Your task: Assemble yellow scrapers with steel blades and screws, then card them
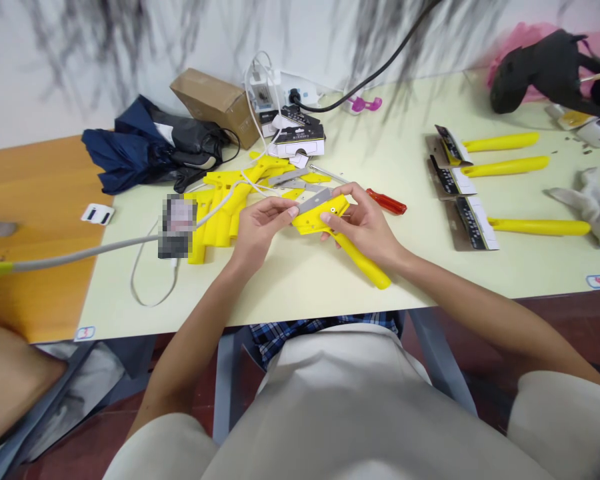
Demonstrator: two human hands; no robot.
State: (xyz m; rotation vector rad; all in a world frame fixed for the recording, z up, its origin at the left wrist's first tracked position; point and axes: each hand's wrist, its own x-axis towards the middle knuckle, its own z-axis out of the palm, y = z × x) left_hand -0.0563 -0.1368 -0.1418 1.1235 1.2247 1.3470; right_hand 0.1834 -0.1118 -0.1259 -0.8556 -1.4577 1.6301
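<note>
A yellow plastic scraper (363, 262) is held over the table's front part, its handle slanting down to the right. Along the top edge of its wide head lies a flat grey metal blade (315, 200). My left hand (260, 230) pinches the left end of the blade and head between thumb and fingertips. My right hand (367, 223) grips the right side of the head, thumb on the front face and fingers behind. Just beyond lie several yellow scraper handles (223, 223) in a pile, with loose grey blades (290, 177) and a red-handled screwdriver (387, 201).
Three packaged yellow scrapers (537, 227) lie at the right. A phone-like device (177, 227) and white cable lie left. A cardboard box (215, 103), small black-and-white boxes (299, 140) and a dark blue umbrella (135, 150) sit behind. Another person's limb (15, 387) shows lower left.
</note>
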